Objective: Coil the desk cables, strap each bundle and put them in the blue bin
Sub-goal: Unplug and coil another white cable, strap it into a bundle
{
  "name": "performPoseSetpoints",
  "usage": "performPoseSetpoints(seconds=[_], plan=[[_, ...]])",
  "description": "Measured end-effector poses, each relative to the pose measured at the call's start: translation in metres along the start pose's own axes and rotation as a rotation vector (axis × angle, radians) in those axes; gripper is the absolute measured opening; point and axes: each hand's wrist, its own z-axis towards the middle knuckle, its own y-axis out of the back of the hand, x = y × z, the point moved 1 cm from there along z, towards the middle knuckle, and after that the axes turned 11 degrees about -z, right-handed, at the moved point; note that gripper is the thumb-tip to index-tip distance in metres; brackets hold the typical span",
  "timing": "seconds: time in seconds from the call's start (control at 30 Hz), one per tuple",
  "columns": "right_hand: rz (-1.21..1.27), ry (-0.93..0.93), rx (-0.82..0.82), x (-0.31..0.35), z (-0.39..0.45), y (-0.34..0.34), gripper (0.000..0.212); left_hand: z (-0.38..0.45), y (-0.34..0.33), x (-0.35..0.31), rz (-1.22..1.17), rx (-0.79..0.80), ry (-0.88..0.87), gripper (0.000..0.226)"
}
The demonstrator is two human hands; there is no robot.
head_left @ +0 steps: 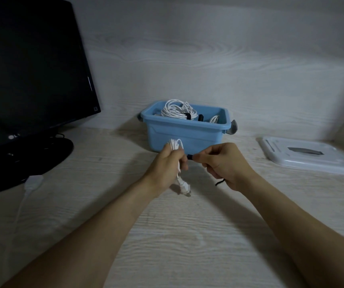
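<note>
Monitor (pixel 27 80) upper left, logo partly readable: "L". Left hand (pixel 167 165) grips white coil (pixel 176 145) at centre; right hand (pixel 223 163) pinches black strap (pixel 190 157). Bin (pixel 185 132) just behind, on bench (pixel 167 235).

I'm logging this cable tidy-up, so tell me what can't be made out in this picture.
- Strap: the head view shows only a dark tip between the hands; the right hand hides the rest.
- Cable bundle: mostly hidden inside the left hand.
- Blue bin: its front wall hides the bottom.
- Monitor: cut off by the left edge.
</note>
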Motion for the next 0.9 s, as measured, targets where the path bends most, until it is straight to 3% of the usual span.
performPoseSetpoints(seconds=[0.17,0.3,0.43,0.63,0.73,0.83,0.9], plan=[[-0.012,0.025,-0.005,-0.003,-0.001,-0.003,0.015,-0.004,0.004,0.004,0.173,0.133,-0.045,0.02],[-0.048,0.037,0.074,-0.003,-0.005,-0.01,0.02,-0.004,0.005,0.001,0.111,0.131,-0.05,0.025],[0.116,0.063,0.265,-0.001,-0.007,-0.005,0.009,-0.005,0.006,0.0,0.084,0.183,-0.063,0.031],[0.141,-0.06,0.561,0.003,-0.007,0.001,0.027,-0.008,0.012,0.001,0.104,0.269,-0.05,0.027],[0.219,-0.154,0.652,0.006,-0.006,0.0,0.025,-0.008,0.012,0.001,0.104,0.234,-0.025,0.019],[0.35,-0.267,0.634,0.009,-0.009,-0.005,0.015,-0.007,0.01,0.0,0.197,0.174,-0.063,0.014],[0.29,-0.234,0.561,0.008,-0.012,-0.01,0.02,-0.007,0.007,-0.001,0.315,0.168,-0.12,0.016]])
